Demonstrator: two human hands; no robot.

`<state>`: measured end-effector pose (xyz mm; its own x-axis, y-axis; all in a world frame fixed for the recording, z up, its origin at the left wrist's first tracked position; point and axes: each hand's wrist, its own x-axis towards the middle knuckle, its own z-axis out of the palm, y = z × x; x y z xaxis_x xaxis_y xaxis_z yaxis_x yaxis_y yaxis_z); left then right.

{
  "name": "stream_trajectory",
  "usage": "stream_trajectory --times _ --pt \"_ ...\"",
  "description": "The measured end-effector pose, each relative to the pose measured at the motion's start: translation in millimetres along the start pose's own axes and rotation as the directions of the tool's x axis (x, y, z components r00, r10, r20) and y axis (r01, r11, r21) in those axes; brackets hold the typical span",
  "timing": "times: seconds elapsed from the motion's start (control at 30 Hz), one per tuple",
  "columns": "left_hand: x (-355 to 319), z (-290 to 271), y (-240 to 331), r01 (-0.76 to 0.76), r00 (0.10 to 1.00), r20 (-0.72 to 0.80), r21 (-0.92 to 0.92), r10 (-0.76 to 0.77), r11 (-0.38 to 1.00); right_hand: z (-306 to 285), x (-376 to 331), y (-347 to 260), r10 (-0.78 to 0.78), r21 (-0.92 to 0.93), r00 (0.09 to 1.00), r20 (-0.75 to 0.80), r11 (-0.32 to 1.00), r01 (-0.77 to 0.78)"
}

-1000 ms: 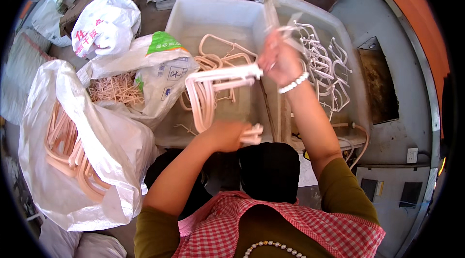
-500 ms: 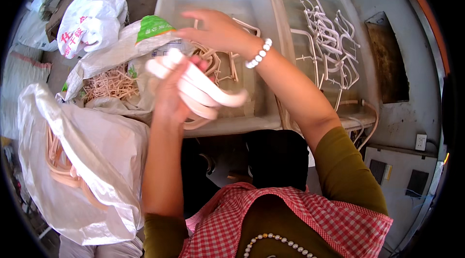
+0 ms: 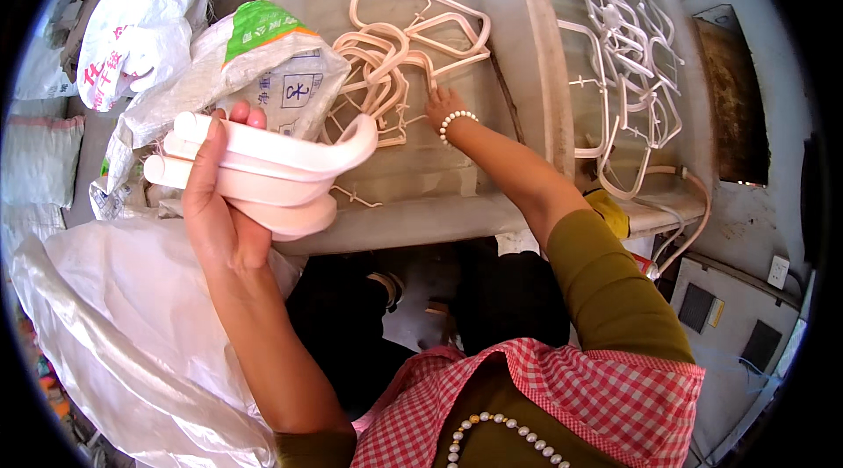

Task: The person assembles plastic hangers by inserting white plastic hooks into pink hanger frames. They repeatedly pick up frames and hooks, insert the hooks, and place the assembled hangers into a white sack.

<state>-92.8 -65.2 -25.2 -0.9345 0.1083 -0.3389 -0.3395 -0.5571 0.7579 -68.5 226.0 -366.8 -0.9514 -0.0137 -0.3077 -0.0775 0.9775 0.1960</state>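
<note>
My left hand (image 3: 218,215) is closed round a stack of several thick, pale pink curved strips (image 3: 279,161), raised over the bags and the tub's near left edge. Their rounded ends stick out on both sides of it. Lower, inside the pale tub (image 3: 413,222), my right hand (image 3: 450,110) has its fingers drawn together at the lower end of a bent pink strip (image 3: 420,62); the fingertips are partly hidden. Beside it lies a tangle of looped pink strips (image 3: 378,55) with thin cross-shaped bits, in shallow water.
Right of a thick divider (image 3: 543,55), a second tub (image 3: 575,178) holds a heap of white bent frames (image 3: 628,55). A woven sack (image 3: 198,90) and a white plastic bag (image 3: 145,25) stand at left. A large translucent bag (image 3: 114,319) lies nearer. A hose (image 3: 701,196) hangs at right.
My left hand has moved left with the stack of strips, which is now turned sideways. My right hand has gone down into the tub, to a strip there. The view has shifted.
</note>
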Motion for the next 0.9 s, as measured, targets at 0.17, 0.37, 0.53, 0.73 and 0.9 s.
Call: stream_trajectory --times 0.17,0.37,0.53,0.73,0.9 --pt "-5 14 -3 -0.011 0.998 -0.055 0.063 0.015 0.998 41 24 17 0.002 -0.232 0.977 -0.214 0.971 -0.053" --pt "-4 13 -7 0.015 0.998 -0.056 0.026 -0.013 1.000 22 -8 -4 -0.389 -0.081 0.907 0.160 0.911 0.405" --pt "-4 20 -8 0.079 0.997 0.010 0.033 -0.079 0.996 -51 -76 -31 -0.328 0.622 0.907 0.264 0.776 0.099" --pt "-12 16 -15 0.222 0.964 0.071 0.313 -0.256 0.923 -116 -95 23 -0.274 0.857 0.900 0.339 -0.305 -0.415" --pt "-17 23 -29 0.297 0.901 0.187 0.390 -0.391 0.872 -228 -138 49 -0.196 0.713 0.980 -0.022 -0.690 -0.122"
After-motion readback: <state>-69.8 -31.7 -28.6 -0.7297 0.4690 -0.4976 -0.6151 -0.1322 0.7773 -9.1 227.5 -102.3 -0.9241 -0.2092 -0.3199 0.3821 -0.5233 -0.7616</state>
